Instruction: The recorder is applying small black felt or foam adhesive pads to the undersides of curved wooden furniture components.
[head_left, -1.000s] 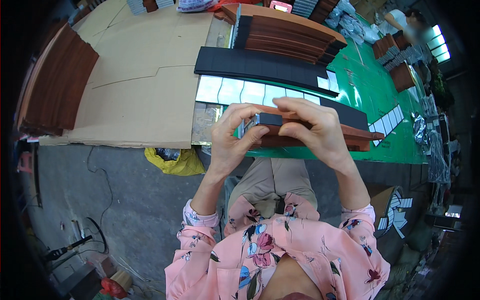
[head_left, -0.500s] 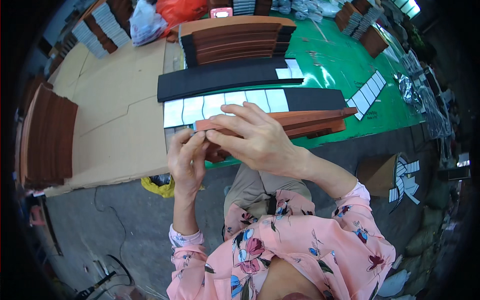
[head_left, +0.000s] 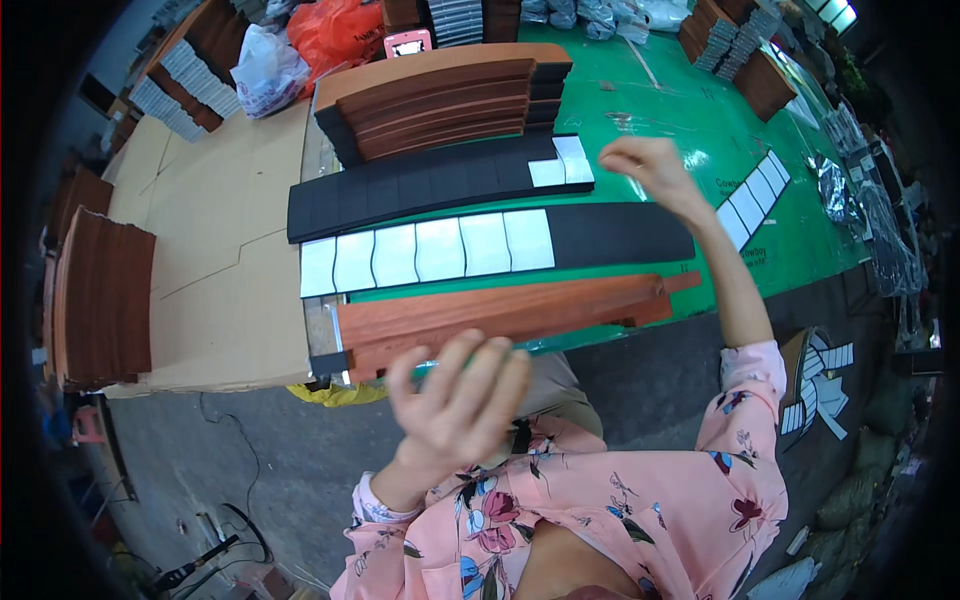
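A reddish-brown wood-look board [head_left: 500,312] lies along the table's near edge, with a small black piece [head_left: 328,364] at its left end. Just in front of it hovers my left hand [head_left: 462,400], fingers loosely spread and holding nothing visible. My right hand [head_left: 648,168] is raised over the green surface, fingertips pressed together; anything between them is too small to see. It is nearest to a stack of black strips [head_left: 400,196] carrying white backing pieces [head_left: 560,166] at its right end. Between stack and board lies a black strip covered mostly with white backing squares [head_left: 430,250].
Curved brown boards [head_left: 440,105] are stacked behind the strips, beside a pink device [head_left: 407,44] and plastic bags [head_left: 268,70]. More brown pieces [head_left: 105,300] stand at left. Another white-squared strip [head_left: 752,200] lies at right. Below right, a bin [head_left: 800,385] holds white scraps.
Both hands have let go of the brown board, which now rests on the table. My left hand has drawn back toward me; my right has moved up and right, its fingertips closing together.
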